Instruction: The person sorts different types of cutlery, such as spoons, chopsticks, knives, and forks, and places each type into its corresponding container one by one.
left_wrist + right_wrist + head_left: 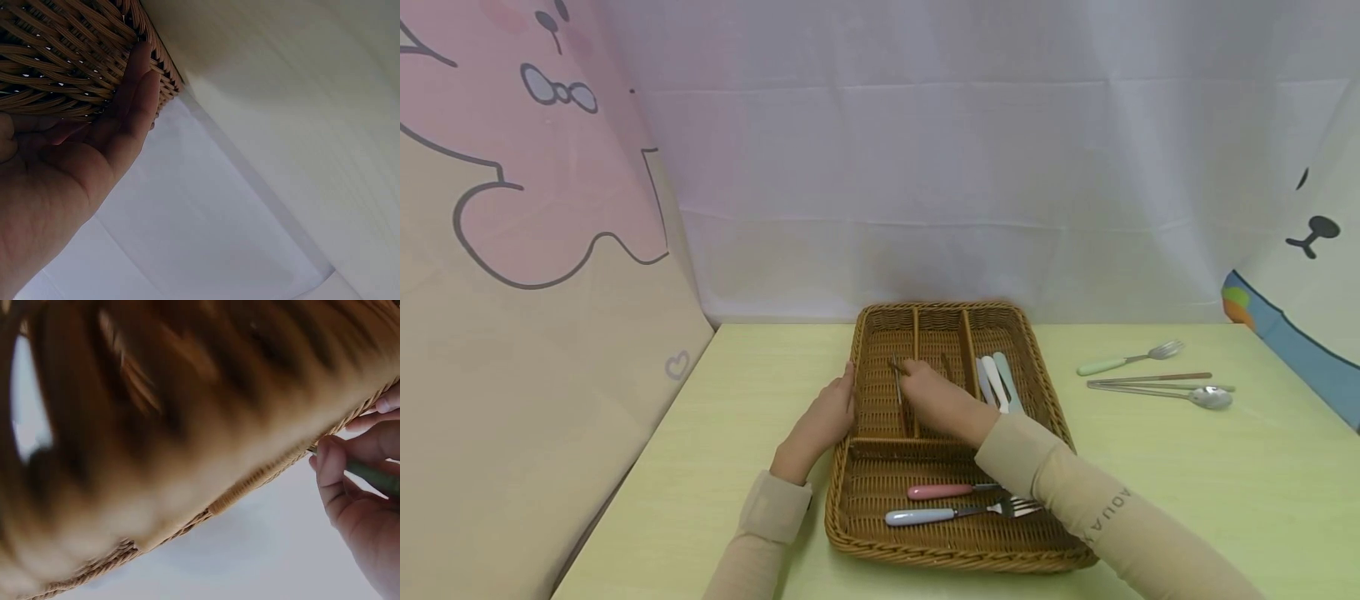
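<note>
Only the right wrist view plainly shows the right hand point(365, 519) pinching a green handle point(379, 479); the left hand point(75, 178), fingers extended, touches the cutlery point(925, 517) basket point(955, 562).

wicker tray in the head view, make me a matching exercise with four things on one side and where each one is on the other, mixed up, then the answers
Things
1. left hand
2. metal spoon
3. light-blue-handled fork
4. white utensil

Places
A. on the table, to the right of the wicker tray
B. in the tray's back-right compartment
C. against the tray's left side
D. in the tray's wide front compartment

Right pairs: 1-C, 2-A, 3-D, 4-B
</note>
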### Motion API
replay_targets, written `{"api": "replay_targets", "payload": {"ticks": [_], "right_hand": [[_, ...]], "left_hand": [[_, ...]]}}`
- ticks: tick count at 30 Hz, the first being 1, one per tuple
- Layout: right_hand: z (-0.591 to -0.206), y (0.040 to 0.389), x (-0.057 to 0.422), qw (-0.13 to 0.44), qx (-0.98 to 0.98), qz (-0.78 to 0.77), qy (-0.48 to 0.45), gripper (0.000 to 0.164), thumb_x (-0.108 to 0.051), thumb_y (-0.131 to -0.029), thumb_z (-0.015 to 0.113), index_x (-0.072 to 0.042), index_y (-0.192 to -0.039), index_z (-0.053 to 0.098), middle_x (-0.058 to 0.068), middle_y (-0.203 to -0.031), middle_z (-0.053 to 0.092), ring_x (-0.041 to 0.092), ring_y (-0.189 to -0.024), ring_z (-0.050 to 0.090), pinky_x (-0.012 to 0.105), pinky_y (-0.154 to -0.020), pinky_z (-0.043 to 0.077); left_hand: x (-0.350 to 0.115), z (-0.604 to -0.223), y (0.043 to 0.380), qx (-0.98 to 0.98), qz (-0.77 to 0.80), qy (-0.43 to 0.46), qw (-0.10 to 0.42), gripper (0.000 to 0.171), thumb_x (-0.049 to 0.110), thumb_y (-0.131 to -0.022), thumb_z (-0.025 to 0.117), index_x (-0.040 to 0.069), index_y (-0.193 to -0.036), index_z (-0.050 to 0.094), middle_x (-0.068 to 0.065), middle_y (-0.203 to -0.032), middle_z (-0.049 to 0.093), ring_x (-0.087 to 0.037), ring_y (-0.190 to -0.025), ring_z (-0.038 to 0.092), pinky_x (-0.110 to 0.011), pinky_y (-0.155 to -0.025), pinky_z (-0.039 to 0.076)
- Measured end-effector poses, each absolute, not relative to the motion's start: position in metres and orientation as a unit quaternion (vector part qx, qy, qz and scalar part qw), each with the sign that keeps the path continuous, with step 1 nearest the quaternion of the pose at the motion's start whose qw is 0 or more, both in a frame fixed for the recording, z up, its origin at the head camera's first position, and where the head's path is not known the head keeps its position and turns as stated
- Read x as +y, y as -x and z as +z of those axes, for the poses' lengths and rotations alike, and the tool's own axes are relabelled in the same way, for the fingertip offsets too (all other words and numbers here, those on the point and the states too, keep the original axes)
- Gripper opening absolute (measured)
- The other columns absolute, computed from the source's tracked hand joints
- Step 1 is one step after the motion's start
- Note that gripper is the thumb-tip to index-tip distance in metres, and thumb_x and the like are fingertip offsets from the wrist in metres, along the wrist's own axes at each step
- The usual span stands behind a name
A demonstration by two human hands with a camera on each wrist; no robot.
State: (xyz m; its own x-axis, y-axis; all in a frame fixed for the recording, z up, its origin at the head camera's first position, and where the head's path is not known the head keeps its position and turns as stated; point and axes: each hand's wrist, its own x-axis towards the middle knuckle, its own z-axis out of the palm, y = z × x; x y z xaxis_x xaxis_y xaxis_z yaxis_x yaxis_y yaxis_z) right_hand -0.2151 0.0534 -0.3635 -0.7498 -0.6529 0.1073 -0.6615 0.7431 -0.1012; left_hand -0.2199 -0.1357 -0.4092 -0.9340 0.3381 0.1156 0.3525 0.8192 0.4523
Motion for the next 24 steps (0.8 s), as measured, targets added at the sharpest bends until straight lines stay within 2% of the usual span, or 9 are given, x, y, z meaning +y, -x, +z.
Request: {"api": "replay_targets", "payload": {"ticks": [3, 6, 8, 13, 15, 17, 20, 24], "right_hand": [[-0.364, 0.213, 0.052, 0.007, -0.93, 0.058, -0.363, 0.025, 0.011, -0.08, 0.056, 0.009, -0.105, 0.06, 0.027, -0.123, 0.049, 0.042, -0.112, 0.047, 0.042, -0.092, 0.047], [-0.366, 0.213, 0.05, -0.002, -0.925, 0.046, -0.378, 0.029, 0.01, -0.08, 0.057, 0.008, -0.109, 0.059, 0.024, -0.121, 0.051, 0.038, -0.111, 0.048, 0.039, -0.092, 0.047], [-0.368, 0.214, 0.048, -0.004, -0.923, 0.034, -0.383, 0.03, 0.009, -0.082, 0.056, 0.006, -0.112, 0.059, 0.022, -0.121, 0.052, 0.037, -0.111, 0.049, 0.039, -0.093, 0.047], [-0.373, 0.217, 0.046, 0.004, -0.913, 0.013, -0.408, 0.026, 0.007, -0.081, 0.058, 0.001, -0.106, 0.063, 0.016, -0.11, 0.06, 0.029, -0.097, 0.057, 0.038, -0.085, 0.051], [-0.374, 0.217, 0.046, 0.008, -0.908, 0.022, -0.419, 0.023, 0.008, -0.079, 0.06, 0.0, -0.1, 0.064, 0.012, -0.1, 0.061, 0.023, -0.085, 0.059, 0.035, -0.077, 0.053], [-0.375, 0.217, 0.046, -0.001, -0.907, 0.032, -0.421, 0.023, 0.008, -0.078, 0.062, -0.001, -0.098, 0.064, 0.011, -0.099, 0.06, 0.021, -0.083, 0.059, 0.033, -0.075, 0.054], [-0.377, 0.216, 0.046, -0.024, -0.91, 0.038, -0.412, 0.025, 0.007, -0.079, 0.061, 0.001, -0.103, 0.062, 0.013, -0.107, 0.059, 0.022, -0.09, 0.059, 0.031, -0.079, 0.054], [-0.379, 0.214, 0.046, -0.056, -0.917, 0.018, -0.394, 0.033, 0.002, -0.083, 0.058, 0.002, -0.117, 0.057, 0.017, -0.126, 0.053, 0.029, -0.111, 0.052, 0.037, -0.094, 0.046]], "left_hand": [[-0.136, -0.409, 0.22, -0.954, -0.238, 0.183, 0.018, 0.049, 0.006, -0.097, 0.031, -0.012, -0.139, 0.015, -0.026, -0.105, 0.057, -0.026, -0.081, 0.056, -0.047, -0.08, 0.051], [-0.136, -0.409, 0.22, -0.954, -0.237, 0.181, 0.02, 0.049, 0.007, -0.097, 0.032, -0.012, -0.14, 0.015, -0.027, -0.107, 0.057, -0.028, -0.084, 0.057, -0.047, -0.08, 0.051], [-0.136, -0.41, 0.22, -0.955, -0.236, 0.18, 0.019, 0.049, 0.007, -0.097, 0.032, -0.011, -0.14, 0.015, -0.026, -0.105, 0.057, -0.026, -0.079, 0.056, -0.046, -0.077, 0.052], [-0.136, -0.41, 0.22, -0.955, -0.236, 0.177, 0.019, 0.05, 0.007, -0.097, 0.034, -0.011, -0.14, 0.016, -0.021, -0.095, 0.057, -0.02, -0.068, 0.049, -0.042, -0.068, 0.051], [-0.137, -0.41, 0.22, -0.955, -0.237, 0.177, 0.018, 0.05, 0.007, -0.097, 0.034, -0.011, -0.14, 0.015, -0.02, -0.093, 0.057, -0.019, -0.066, 0.049, -0.042, -0.067, 0.05], [-0.137, -0.41, 0.22, -0.954, -0.239, 0.178, 0.017, 0.05, 0.007, -0.097, 0.033, -0.011, -0.14, 0.015, -0.02, -0.092, 0.057, -0.019, -0.066, 0.048, -0.042, -0.067, 0.05], [-0.137, -0.41, 0.22, -0.954, -0.242, 0.178, 0.016, 0.05, 0.007, -0.097, 0.033, -0.01, -0.14, 0.014, -0.018, -0.09, 0.056, -0.018, -0.063, 0.047, -0.04, -0.065, 0.049], [-0.137, -0.412, 0.222, -0.954, -0.242, 0.178, 0.015, 0.05, 0.007, -0.097, 0.032, -0.01, -0.14, 0.014, -0.016, -0.087, 0.055, -0.017, -0.061, 0.046, -0.038, -0.062, 0.048]]}}
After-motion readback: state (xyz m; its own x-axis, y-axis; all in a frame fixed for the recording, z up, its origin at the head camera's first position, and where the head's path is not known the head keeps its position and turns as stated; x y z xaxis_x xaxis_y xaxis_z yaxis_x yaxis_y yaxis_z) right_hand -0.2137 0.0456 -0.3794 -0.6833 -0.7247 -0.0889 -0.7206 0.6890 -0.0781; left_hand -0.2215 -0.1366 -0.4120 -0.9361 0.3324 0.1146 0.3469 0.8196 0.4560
